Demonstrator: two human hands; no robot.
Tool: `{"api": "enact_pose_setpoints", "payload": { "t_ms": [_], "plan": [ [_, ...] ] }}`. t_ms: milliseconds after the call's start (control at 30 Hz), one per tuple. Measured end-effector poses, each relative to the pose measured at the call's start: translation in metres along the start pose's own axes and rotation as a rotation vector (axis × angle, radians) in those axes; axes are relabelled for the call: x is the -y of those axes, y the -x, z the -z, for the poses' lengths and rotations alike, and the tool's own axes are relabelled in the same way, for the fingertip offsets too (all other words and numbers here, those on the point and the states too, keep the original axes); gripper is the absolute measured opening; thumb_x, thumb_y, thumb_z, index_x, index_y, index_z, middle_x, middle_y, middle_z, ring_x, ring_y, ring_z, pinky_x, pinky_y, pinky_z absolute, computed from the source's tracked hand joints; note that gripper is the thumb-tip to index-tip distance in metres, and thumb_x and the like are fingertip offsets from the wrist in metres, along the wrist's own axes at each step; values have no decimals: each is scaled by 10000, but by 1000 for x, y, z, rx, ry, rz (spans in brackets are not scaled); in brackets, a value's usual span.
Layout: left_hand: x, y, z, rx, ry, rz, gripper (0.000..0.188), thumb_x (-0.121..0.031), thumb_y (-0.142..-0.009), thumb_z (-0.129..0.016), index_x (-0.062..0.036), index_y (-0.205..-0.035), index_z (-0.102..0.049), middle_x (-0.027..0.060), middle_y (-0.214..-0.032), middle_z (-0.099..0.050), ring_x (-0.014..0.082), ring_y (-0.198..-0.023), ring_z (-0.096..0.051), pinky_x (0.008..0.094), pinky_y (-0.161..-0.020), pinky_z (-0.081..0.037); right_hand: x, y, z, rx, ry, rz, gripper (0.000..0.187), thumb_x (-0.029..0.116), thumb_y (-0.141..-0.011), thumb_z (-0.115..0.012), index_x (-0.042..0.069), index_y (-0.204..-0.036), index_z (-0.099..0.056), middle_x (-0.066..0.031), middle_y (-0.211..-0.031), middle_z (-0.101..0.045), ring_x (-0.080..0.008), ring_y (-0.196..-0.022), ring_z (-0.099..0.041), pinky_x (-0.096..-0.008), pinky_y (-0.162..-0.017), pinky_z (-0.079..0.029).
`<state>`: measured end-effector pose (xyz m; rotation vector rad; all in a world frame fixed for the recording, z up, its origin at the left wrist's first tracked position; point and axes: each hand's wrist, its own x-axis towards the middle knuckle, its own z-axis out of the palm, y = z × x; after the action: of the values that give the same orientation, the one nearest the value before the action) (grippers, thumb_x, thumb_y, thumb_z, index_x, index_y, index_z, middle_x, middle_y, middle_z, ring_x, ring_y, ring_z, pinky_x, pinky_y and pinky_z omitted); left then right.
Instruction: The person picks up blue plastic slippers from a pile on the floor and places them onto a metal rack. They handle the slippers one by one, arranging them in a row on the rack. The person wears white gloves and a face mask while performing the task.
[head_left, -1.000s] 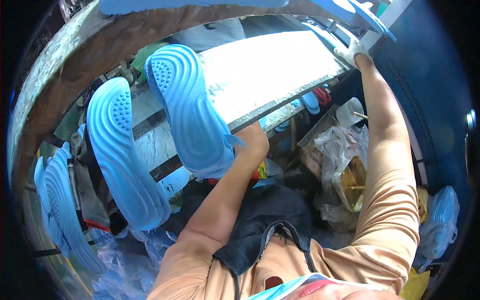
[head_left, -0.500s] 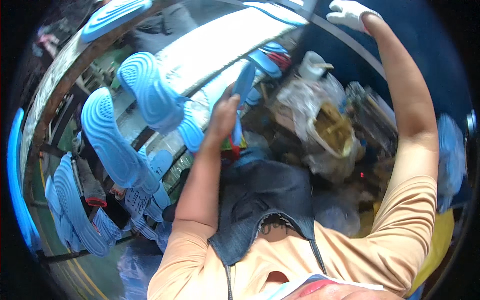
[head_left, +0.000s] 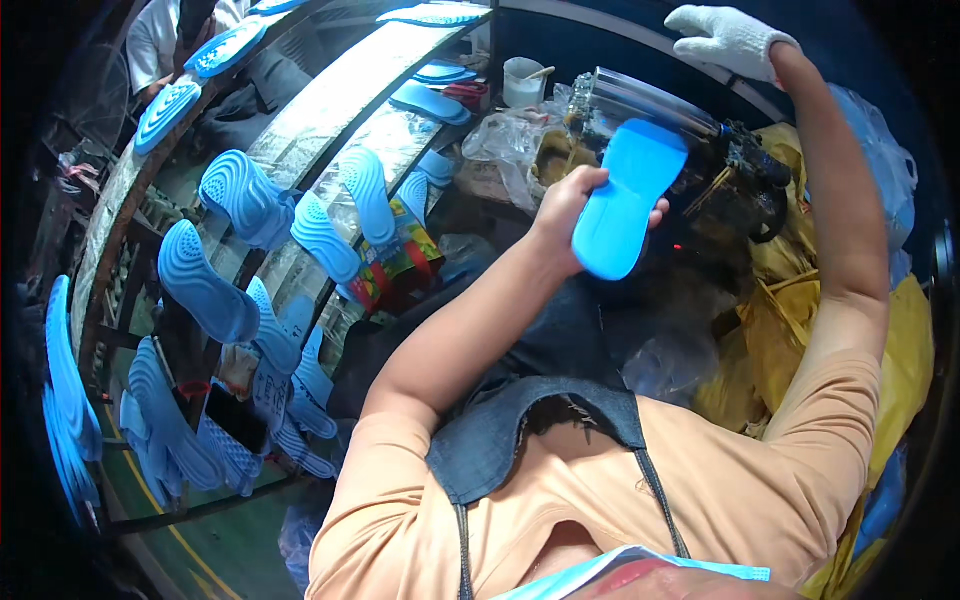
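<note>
A blue shoe insole [head_left: 628,205] is gripped in my bare left hand [head_left: 572,208], the thumb on its near edge and fingertips showing at the far edge. Its smooth side faces up. It hangs in front of a shiny metal roller [head_left: 650,98] with dark, grimy parts around it. My right hand [head_left: 728,40], in a white knitted glove, is raised at the upper right. Its fingers are stretched out with the thumb apart, and nothing shows in them. Several more blue insoles [head_left: 368,195] lie on the strips to the left.
Stacked insoles [head_left: 205,285] stand along a rack at the left, with a phone [head_left: 236,416] among them. A white cup [head_left: 524,84] holding a stick stands beyond a crumpled plastic bag [head_left: 500,150]. Yellow sacks [head_left: 795,330] hang at the right. Another person [head_left: 160,45] is at the far left.
My left hand has moved right with the insole, from beside the strips to the roller, and turned its broad face up. My gloved right hand stays raised. The whole view has shifted.
</note>
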<state>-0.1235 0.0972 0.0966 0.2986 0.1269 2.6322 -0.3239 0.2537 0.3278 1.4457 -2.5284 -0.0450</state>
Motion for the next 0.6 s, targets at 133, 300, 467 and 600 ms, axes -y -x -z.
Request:
{"api": "enact_pose_setpoints", "payload": {
  "t_ms": [133, 300, 467, 600],
  "plan": [
    [4, -14, -1, -238, -336, -143, 482, -347, -1024, -374, 54, -1271, -479, 232, -1134, -608, 349, -985, -639, 464, -855, -549, 12, -2, -20, 145, -37, -38, 423, 242, -911, -584, 22, -1271, -547, -166, -1185, -640, -275, -1058, -630, -357, -953, -486],
    [-21, 49, 38, -706, -1010, -247, 429, -358, -994, -477, 0, -1214, -562, 173, -1132, -630, 314, -1006, -628, 435, -860, -521, -3, -21, -53, 213, -67, 43, 236, 97, -884, -560, 26, -1089, -654, -99, -1046, -675, -234, -973, -629, -337, -905, -498],
    [-86, 142, 97, -1435, -2243, -443, 466, -295, -852, -639, -36, -1231, -561, 246, -1220, -562, 428, -1136, -527, 516, -949, -428, -37, -44, -78, 506, -628, -122, 360, 222, -802, -672, 101, -1141, -693, -66, -1014, -698, -183, -933, -634, -346, -829, -513],
    [-110, 214, 100, -2146, -2288, -230, 593, -335, -842, -633, -21, -1313, -459, 307, -1386, -384, 503, -1278, -354, 650, -999, -313, -33, -69, -117, 736, -845, -441, 355, 329, -908, -624, 100, -1178, -651, -13, -957, -672, -121, -875, -606, -245, -707, -469]
  ]
}}
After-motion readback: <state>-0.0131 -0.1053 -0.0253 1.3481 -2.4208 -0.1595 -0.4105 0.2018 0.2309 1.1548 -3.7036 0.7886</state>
